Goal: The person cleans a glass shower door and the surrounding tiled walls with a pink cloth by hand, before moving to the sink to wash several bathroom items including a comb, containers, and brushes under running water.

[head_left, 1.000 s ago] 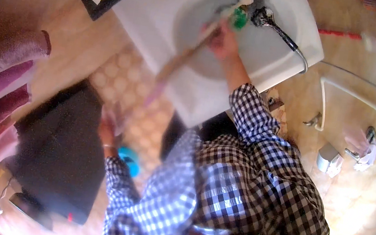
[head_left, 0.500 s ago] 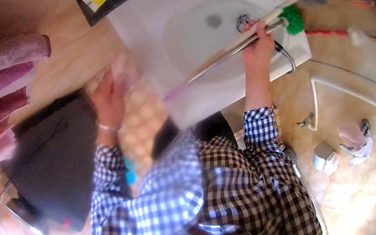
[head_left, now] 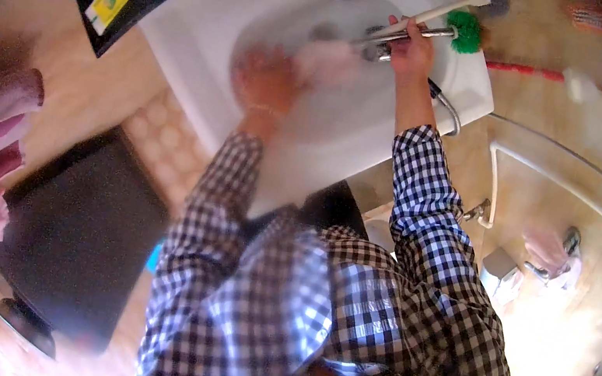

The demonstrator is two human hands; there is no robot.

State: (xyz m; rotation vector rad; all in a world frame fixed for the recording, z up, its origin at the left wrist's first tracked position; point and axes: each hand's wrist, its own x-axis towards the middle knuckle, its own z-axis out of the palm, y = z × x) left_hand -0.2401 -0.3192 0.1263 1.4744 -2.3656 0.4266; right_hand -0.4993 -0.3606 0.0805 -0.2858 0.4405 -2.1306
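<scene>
In a tan-toned room (head_left: 571,176), over the white ceramic washbasin (head_left: 188,52), my right hand (head_left: 414,55) clamps a slender cream stick (head_left: 440,13) and a green-bristled, metal-handled brush (head_left: 466,33) together at one o'clock, likely freeing my left hand (head_left: 264,80), blurred at eleven; whether its fingers hold the pale pink blur (head_left: 327,64), I can't tell.
</scene>
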